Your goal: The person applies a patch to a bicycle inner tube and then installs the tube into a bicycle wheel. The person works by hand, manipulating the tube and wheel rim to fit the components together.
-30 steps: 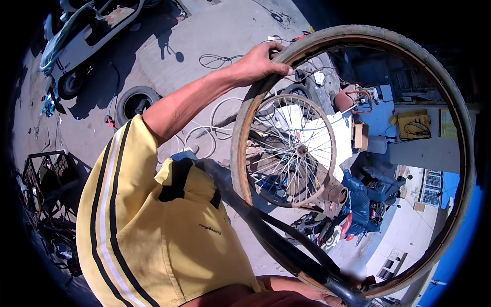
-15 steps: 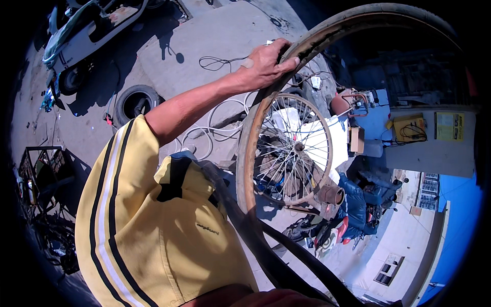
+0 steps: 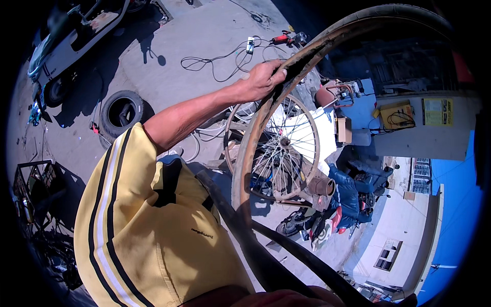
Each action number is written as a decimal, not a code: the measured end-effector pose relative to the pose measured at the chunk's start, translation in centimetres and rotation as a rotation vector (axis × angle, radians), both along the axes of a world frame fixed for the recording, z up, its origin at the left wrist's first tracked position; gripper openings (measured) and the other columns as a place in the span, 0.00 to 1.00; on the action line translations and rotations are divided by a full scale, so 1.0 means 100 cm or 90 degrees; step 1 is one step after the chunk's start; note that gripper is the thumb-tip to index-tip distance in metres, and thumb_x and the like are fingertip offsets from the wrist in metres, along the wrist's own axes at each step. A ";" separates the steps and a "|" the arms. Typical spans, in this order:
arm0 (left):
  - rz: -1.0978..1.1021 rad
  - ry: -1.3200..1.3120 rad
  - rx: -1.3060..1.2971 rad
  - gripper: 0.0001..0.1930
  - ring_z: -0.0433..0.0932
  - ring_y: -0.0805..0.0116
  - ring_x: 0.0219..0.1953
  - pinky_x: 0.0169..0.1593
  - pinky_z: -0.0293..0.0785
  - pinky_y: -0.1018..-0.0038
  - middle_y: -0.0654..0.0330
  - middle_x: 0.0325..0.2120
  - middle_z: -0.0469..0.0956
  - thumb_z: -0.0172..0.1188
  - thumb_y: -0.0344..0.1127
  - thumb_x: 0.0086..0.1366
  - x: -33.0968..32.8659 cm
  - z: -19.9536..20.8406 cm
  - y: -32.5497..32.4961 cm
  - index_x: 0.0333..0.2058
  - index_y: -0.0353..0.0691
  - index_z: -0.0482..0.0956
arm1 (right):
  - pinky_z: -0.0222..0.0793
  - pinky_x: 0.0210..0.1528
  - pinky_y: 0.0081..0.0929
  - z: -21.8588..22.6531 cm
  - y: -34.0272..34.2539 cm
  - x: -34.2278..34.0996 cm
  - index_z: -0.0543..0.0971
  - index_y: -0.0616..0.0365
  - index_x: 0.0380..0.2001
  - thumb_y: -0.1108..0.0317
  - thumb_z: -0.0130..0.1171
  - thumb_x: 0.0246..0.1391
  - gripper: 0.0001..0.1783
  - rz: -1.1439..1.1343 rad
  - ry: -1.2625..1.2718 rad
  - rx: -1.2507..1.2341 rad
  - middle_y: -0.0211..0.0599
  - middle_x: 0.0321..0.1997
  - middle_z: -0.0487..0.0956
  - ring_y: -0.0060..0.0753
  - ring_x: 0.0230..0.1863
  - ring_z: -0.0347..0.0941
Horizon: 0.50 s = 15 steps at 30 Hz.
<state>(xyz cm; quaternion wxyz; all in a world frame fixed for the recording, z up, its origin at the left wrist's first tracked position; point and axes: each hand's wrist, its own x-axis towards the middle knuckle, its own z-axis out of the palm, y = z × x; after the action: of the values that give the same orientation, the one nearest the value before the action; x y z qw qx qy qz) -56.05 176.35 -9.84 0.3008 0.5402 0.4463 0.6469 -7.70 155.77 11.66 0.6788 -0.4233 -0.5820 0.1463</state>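
Observation:
My left hand [image 3: 263,82], on the bare arm in a yellow sleeve, is closed around the side of a worn bicycle tyre [image 3: 246,148]. The tyre is black outside with a tan-brown inner side. It arches up to the right, and its lower part runs as dark bands toward the bottom right. Behind it, a spoked bicycle wheel [image 3: 310,174] shows partly through the loop. Shaded skin lies along the lower edge; there my right hand's fingers are too dark to make out.
A thick tyre [image 3: 108,113] lies on the ground at left, below a parked scooter [image 3: 84,46]. A black cable and a red power tool [image 3: 280,39] lie beyond my hand. A rusty metal cylinder [image 3: 322,186], a cardboard box [image 3: 343,130] and a yellow case [image 3: 396,115] are at right.
My left hand sits slightly lower and further left, its fingers wrapped more closely on the tyre. The surroundings have shifted left in view, and the red power tool now shows.

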 end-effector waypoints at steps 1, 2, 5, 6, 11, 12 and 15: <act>-0.005 0.003 0.000 0.23 0.79 0.50 0.34 0.43 0.75 0.58 0.41 0.31 0.78 0.48 0.48 0.77 0.002 -0.002 0.002 0.47 0.28 0.76 | 0.75 0.64 0.45 0.001 -0.001 0.000 0.78 0.64 0.54 0.68 0.57 0.58 0.21 -0.002 -0.003 0.003 0.50 0.56 0.79 0.47 0.63 0.74; -0.007 -0.005 0.012 0.22 0.80 0.51 0.34 0.43 0.75 0.58 0.41 0.30 0.78 0.48 0.47 0.77 0.005 -0.003 0.004 0.47 0.28 0.76 | 0.75 0.64 0.45 0.003 -0.002 0.001 0.78 0.64 0.54 0.68 0.57 0.58 0.21 -0.006 -0.005 0.004 0.50 0.56 0.79 0.47 0.63 0.74; -0.070 0.040 -0.075 0.22 0.76 0.64 0.40 0.48 0.73 0.65 0.50 0.36 0.80 0.47 0.44 0.78 0.006 -0.008 0.008 0.54 0.28 0.75 | 0.75 0.64 0.44 0.007 -0.007 0.002 0.78 0.63 0.54 0.68 0.57 0.59 0.20 -0.017 -0.012 0.008 0.49 0.55 0.79 0.46 0.63 0.74; -0.092 0.036 -0.073 0.23 0.76 0.65 0.40 0.49 0.73 0.66 0.51 0.37 0.80 0.47 0.45 0.78 0.006 -0.009 0.010 0.55 0.28 0.75 | 0.75 0.64 0.44 0.009 -0.009 0.002 0.78 0.63 0.53 0.68 0.57 0.59 0.20 -0.019 -0.013 0.011 0.49 0.55 0.80 0.46 0.63 0.74; -0.140 0.047 -0.032 0.25 0.75 0.68 0.43 0.50 0.72 0.68 0.56 0.40 0.79 0.48 0.48 0.79 0.001 -0.011 0.016 0.56 0.29 0.74 | 0.75 0.64 0.44 0.018 -0.022 0.005 0.79 0.63 0.53 0.67 0.56 0.60 0.19 -0.040 -0.033 0.019 0.48 0.55 0.80 0.45 0.63 0.74; -0.142 0.062 -0.033 0.26 0.75 0.68 0.43 0.50 0.72 0.69 0.55 0.40 0.78 0.48 0.51 0.79 -0.001 -0.010 0.015 0.57 0.29 0.74 | 0.75 0.64 0.44 0.022 -0.025 0.006 0.79 0.63 0.53 0.67 0.56 0.61 0.19 -0.047 -0.043 0.015 0.48 0.54 0.80 0.45 0.63 0.74; -0.121 0.076 -0.048 0.23 0.78 0.68 0.45 0.52 0.74 0.72 0.53 0.43 0.81 0.56 0.46 0.77 -0.007 -0.007 0.011 0.56 0.29 0.75 | 0.75 0.64 0.43 0.034 -0.032 0.008 0.79 0.63 0.52 0.67 0.56 0.62 0.18 -0.058 -0.069 0.021 0.48 0.54 0.81 0.45 0.63 0.75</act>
<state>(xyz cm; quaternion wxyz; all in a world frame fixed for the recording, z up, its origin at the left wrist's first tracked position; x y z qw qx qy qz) -56.78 177.41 -10.52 0.3537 0.6061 0.4339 0.5650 -6.94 152.59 15.04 0.6589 -0.4452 -0.6006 0.0826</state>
